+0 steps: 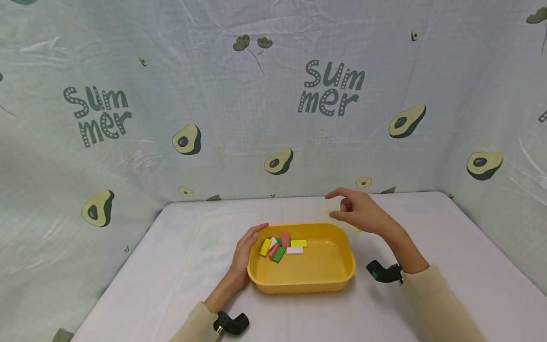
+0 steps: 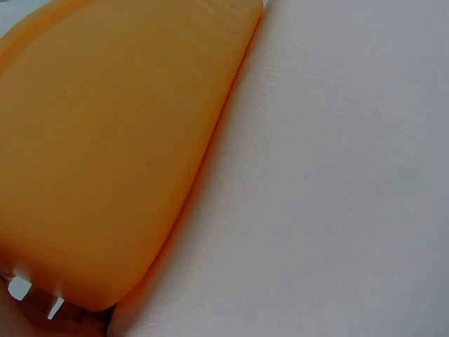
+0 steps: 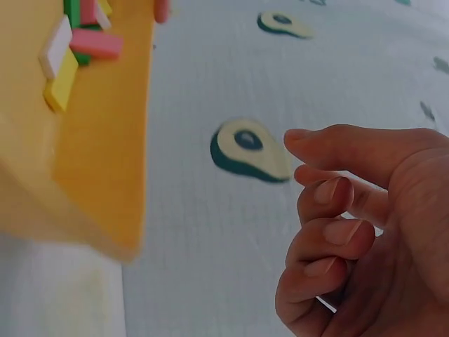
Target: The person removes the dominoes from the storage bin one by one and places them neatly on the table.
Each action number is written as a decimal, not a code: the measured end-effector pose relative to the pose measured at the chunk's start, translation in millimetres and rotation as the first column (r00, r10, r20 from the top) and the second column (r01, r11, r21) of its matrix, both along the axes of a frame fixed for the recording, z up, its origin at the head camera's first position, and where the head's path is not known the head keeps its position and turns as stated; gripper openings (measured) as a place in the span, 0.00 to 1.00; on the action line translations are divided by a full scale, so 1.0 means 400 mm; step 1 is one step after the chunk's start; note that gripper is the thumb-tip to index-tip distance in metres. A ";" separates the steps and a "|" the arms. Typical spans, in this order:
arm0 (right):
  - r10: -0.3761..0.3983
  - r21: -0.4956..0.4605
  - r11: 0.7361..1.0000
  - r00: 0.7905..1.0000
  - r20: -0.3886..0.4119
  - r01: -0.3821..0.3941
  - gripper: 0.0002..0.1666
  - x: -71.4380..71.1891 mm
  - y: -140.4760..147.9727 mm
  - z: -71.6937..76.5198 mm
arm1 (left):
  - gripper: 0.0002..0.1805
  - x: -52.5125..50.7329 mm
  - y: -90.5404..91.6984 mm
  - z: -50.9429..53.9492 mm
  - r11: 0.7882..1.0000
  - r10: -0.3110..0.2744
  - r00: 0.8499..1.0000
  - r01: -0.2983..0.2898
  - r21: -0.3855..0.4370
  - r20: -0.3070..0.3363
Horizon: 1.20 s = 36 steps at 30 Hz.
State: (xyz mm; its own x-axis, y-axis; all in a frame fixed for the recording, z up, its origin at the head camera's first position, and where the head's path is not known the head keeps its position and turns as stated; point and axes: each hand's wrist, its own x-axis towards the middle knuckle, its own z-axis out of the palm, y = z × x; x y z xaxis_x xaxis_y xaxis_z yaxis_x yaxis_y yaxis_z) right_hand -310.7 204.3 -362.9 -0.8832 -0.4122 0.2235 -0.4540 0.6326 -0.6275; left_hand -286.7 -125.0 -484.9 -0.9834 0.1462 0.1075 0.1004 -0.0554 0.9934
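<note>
left hand (image 1: 243, 254) grips the rounded yellow plastic tub (image 1: 316, 271), coloured rectangular blocks (image 1: 278, 255) near its fingers; right hand (image 1: 363, 212) hovers empty, fingers parted: likely a reaching step, calling for a pinch.

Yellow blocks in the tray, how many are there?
2 are visible: one yellow block near the left wall of the tray, the other yellow block just beyond a white block. More could be hidden underneath.

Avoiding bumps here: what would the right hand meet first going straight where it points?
Probably the printed backdrop; the right hand seems to point past the yellow tray, though depth is unclear.
</note>
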 end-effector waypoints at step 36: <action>0.202 0.256 0.939 0.970 0.136 -0.232 0.14 -0.006 -0.178 -0.133 | 0.28 -0.006 0.004 -0.004 1.000 -0.007 1.000 0.007 0.000 -0.021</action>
State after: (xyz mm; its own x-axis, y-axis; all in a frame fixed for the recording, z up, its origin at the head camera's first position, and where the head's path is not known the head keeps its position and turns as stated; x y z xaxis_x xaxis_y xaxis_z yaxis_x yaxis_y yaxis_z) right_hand -313.0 133.1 -416.0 -0.7781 -0.6280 -0.0115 -0.5392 0.6773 -0.5005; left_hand -289.3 -123.4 -486.7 -0.9799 0.1535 0.1277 0.1204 -0.0559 0.9911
